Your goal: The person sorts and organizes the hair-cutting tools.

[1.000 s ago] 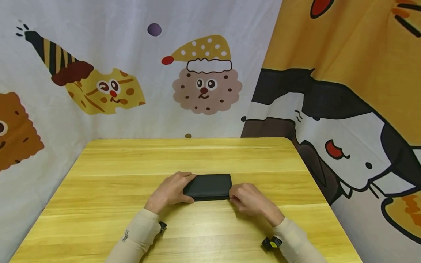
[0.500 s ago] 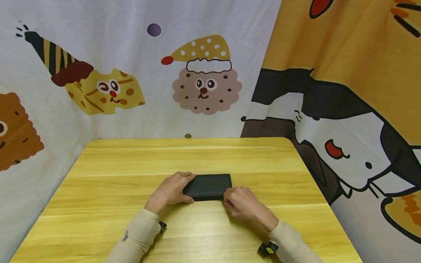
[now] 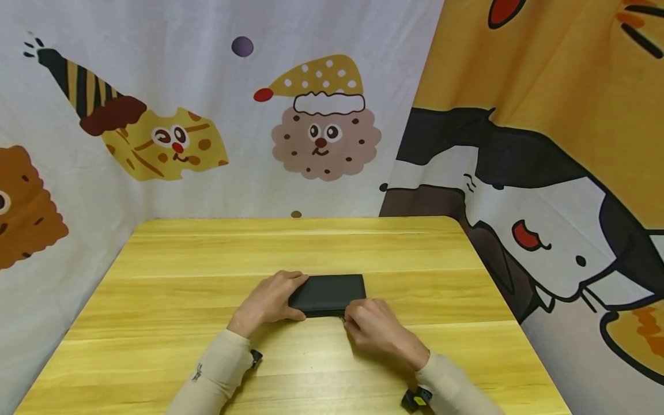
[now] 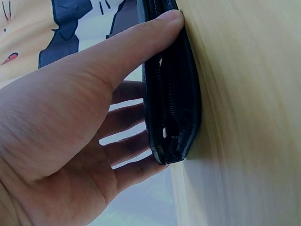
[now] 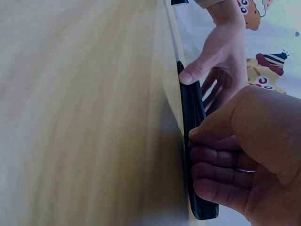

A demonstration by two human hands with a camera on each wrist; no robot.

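Observation:
A black zip wallet [image 3: 327, 294] lies flat on the wooden table, its zipped edge facing the person. My left hand [image 3: 270, 300] grips its left end, thumb along the front edge and fingers behind, as the left wrist view shows. In that view the two rows of zipper teeth [image 4: 162, 99] stand apart near the left end. At the front edge, right of the middle, my right hand [image 3: 376, 325] has its fingers curled, thumb and forefinger pinching the zipper pull, which they mostly hide. The right wrist view shows the right thumb [image 5: 202, 132] against the wallet's edge.
The light wooden table [image 3: 207, 248] extends around the wallet on all sides. Behind it hangs a white curtain [image 3: 197, 69] with cartoon prints, and a yellow one [image 3: 498, 75] hangs at the right. Dark camera mounts sit on both wrists.
My right hand has slid leftward along the wallet's front edge from its right corner, drawing the zipper pull with it. The left hand and the wallet have stayed in place.

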